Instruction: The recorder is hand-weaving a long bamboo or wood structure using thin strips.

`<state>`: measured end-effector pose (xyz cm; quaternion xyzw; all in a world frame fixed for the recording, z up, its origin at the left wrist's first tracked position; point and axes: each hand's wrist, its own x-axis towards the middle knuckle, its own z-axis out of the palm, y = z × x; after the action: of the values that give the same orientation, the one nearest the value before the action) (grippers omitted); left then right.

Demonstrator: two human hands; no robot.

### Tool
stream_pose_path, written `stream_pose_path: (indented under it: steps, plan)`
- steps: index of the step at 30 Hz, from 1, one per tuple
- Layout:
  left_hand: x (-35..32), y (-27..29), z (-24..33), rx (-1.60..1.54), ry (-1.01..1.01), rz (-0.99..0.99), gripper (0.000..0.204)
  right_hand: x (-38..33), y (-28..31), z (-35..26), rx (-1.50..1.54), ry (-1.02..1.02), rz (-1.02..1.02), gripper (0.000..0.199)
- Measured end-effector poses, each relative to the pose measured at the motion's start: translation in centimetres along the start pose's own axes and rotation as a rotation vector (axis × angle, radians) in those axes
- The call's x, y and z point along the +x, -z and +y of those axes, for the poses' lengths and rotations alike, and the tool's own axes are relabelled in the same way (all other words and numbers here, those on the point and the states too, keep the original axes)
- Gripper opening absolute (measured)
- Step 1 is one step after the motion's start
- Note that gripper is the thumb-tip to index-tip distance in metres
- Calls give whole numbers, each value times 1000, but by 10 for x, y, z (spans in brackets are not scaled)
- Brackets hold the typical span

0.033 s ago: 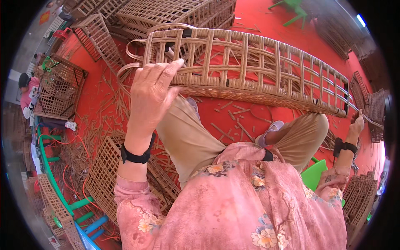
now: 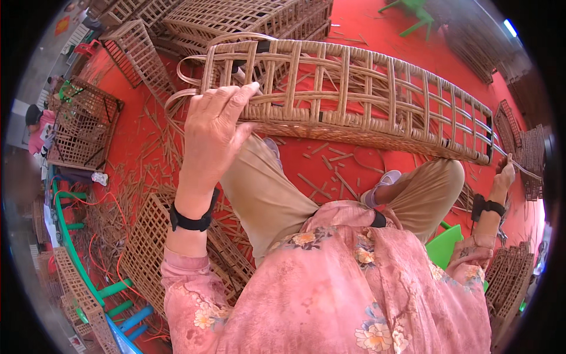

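Observation:
A long brown woven rattan basket frame (image 2: 345, 120) lies on its side across my knees, its open lattice facing up. My left hand (image 2: 218, 121) is closed over the lattice near its left end, thumb below and fingers on the strips. Loose loops of cane (image 2: 187, 69) stick out past that end. At the far right end, my right hand (image 2: 504, 175) pinches a thin cane strand (image 2: 526, 171) that runs out from the basket's corner. Parts of the right fingers are small and hard to make out.
Cane offcuts litter the red floor (image 2: 141, 135). Another lattice basket (image 2: 150, 248) rests by my left leg, and more baskets (image 2: 247, 20) are stacked ahead. A green chair (image 2: 445, 246) is beneath me. A person in pink (image 2: 38, 127) sits at far left beside a basket.

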<state>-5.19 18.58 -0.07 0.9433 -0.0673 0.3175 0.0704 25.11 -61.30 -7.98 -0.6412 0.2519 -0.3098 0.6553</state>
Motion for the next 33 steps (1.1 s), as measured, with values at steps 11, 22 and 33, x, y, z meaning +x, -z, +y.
stream_pose_path:
  steps: [11, 22, 33]
  plan:
    - [7, 5, 8, -52, 70, -114, 45, -7, -3, 5, 25, -40, -13, 20]
    - [-3, 1, 17, 103, -100, 56, 50, -41, -8, -15, -38, 24, -9, 20]
    - [24, -24, 61, -15, -69, -42, 52, -49, -6, -9, -30, 26, -46, 21]
